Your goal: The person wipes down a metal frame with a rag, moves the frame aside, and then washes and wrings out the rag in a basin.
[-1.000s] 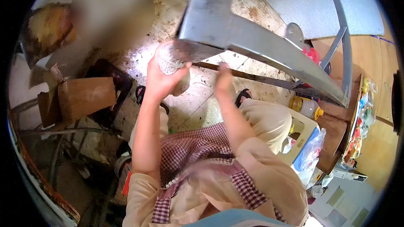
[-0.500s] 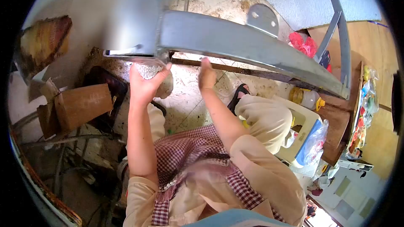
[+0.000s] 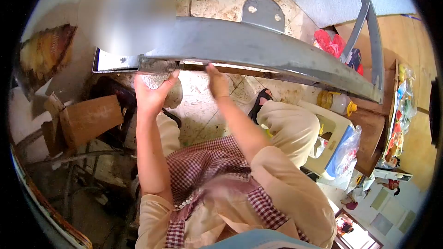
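Observation:
A large grey metal frame (image 3: 277, 48) with a rounded, two-holed tab spans the view above my hands. My left hand (image 3: 150, 99) is closed around a whitish, rough-textured pad (image 3: 155, 81) beneath the frame's left corner, its thumb up against the metal. To the right, my right hand (image 3: 218, 84) has its fingers curled at the frame's lower bar, with the fingertips partly hidden by its edge. The corner's open end shows beside a blurred patch.
A cardboard box (image 3: 91, 119) lies at left near dark bent metal pieces. At right are a yellow-capped bottle (image 3: 336, 103), a white and blue container (image 3: 340, 150), red plastic (image 3: 329, 43) and a wooden board (image 3: 404, 133). My sandalled foot (image 3: 261, 103) rests on the tiled floor.
The metal frame's near corner has swung left and down, and the tabbed beam has come closer. Both my hands have moved left with it; my left hand keeps the pad.

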A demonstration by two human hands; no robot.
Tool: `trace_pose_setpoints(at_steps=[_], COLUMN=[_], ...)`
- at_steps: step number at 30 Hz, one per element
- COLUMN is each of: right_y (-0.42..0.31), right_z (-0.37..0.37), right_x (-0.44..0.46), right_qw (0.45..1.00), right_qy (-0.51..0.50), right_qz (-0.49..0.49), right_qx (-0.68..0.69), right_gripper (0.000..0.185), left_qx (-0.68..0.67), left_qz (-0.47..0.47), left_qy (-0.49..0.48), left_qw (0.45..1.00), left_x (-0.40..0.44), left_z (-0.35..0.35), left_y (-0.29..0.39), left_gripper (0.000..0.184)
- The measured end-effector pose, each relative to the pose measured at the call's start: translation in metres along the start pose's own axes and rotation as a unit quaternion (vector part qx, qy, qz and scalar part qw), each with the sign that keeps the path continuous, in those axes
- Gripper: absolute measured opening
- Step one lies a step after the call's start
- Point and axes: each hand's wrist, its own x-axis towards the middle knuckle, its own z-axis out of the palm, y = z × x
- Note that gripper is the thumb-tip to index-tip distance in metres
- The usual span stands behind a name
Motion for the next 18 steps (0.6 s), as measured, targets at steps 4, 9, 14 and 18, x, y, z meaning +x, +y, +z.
trace_pose_setpoints(at_steps=[4, 9, 14, 18], right_y=[0.137, 0.04, -0.04, 0.037], right_z=[-0.049, -0.02, 0.008, -0.095], right_x=[-0.049, -0.019, 0.02, -0.011], right_qw=[0.982, 0.966, 0.998, 0.956], right_qy=[0.049, 0.103, -0.037, -0.17], right_qz=[0.173, 0.232, 0.027, 0.24], right_qx=[-0.057, -0.057, 0.045, -0.005], right_gripper=[0.027, 0.032, 0.032, 0.037], left_qx=[0.03, 0.014, 0.003, 0.04], left_qz=[0.016, -0.012, -0.015, 0.033], left_qy=[-0.003, 0.009, -0.009, -0.016], left_qw=[0.999, 1.0, 1.0, 0.999], left_x=[0.002, 0.0, -0.002, 0.001], left_z=[0.003, 0.003, 0.002, 0.0], left_y=[0.003, 0.005, 0.01, -0.001], left_gripper=[0.021, 0.023, 0.024, 0.025])
